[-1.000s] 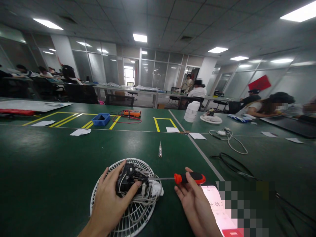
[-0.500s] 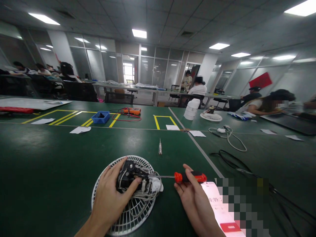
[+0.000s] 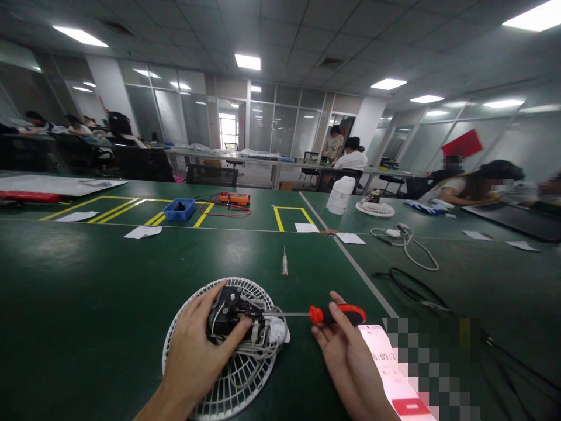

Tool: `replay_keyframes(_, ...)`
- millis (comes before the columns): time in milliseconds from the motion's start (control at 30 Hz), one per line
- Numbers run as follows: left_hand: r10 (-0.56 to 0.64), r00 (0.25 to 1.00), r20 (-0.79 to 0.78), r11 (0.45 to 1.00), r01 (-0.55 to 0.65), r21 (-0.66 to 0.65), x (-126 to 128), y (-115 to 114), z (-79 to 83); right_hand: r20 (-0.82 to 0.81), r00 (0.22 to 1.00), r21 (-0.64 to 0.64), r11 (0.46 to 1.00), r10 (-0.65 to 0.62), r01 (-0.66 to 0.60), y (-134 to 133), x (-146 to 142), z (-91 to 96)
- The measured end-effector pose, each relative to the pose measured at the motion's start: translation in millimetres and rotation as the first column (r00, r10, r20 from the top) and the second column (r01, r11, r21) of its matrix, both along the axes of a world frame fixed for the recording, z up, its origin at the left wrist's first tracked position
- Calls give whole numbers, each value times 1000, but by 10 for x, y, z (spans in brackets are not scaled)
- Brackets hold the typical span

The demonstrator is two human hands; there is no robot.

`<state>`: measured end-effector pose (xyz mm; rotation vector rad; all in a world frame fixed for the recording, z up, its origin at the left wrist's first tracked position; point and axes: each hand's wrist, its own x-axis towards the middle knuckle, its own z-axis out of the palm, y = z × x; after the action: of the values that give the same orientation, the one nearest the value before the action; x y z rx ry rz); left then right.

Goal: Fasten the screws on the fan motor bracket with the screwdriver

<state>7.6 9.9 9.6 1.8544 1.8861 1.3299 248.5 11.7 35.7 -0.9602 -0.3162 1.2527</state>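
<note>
A white fan grille (image 3: 245, 389) lies on the green table, with a black fan motor (image 3: 223, 318) and bundled pale wires (image 3: 263, 348) on top of it. My left hand (image 3: 197, 345) wraps round the motor, thumb on its near right side. In my right hand (image 3: 346, 356) is a red and black screwdriver (image 3: 335, 314), held by its handle between thumb and fingers. Its shaft runs level to the left, and the tip reaches the motor's right side; the exact contact point is hidden among the parts. A small clear-handled screwdriver (image 3: 284, 263) lies beyond the grille.
By my right hand lies a lit phone (image 3: 390, 368). Black cables (image 3: 421, 298) and a white-grey cord (image 3: 412, 245) spread on the right. Farther back are a blue bin (image 3: 179, 210), an orange multimeter (image 3: 235, 197), white stacked parts (image 3: 340, 196) and another fan grille (image 3: 375, 209). People sit at tables beyond.
The screwdriver handle has rotated slightly in my right hand, and the fingers have shifted a little. My left hand and the motor stay in place.
</note>
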Motion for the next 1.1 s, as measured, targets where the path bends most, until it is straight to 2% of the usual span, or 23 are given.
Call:
replay_keyframes(233, 0, 1000, 13, 1000, 1, -17, -9, -2, -27, -85, 996, 17, 1000, 4, -3, -4, 14, 46)
replay_keyframes(433, 5, 1000, -24, 1000, -5, -3, 3, 8, -22, -29, 999, 1, 999, -34, 34, 13, 19, 31)
replay_keyframes(600, 17, 995, -96, 999, -13, 41, -5, 14, -32, -142, 989, 4, 999, -46, 47, 14, -2, 102)
replay_keyframes(700, 7, 992, -123, 999, 0, 54, -8, 21, -34, -146, 988, -11, 999, -50, 49, 21, -8, 94)
replay_keyframes(800, 8, 995, -103, 999, -3, 49, -8, 29, -25, -136, 990, -34, 999, -25, 20, 25, 7, 68)
replay_keyframes(933, 3, 998, -55, 999, -1, 37, -11, 26, -13, -219, 976, -43, 999, -19, 10, 19, 32, 69)
replay_keyframes(1100, 6, 996, -89, 999, -4, 33, -21, 23, -48, -268, 963, -66, 998, -36, 19, 21, 33, 73)
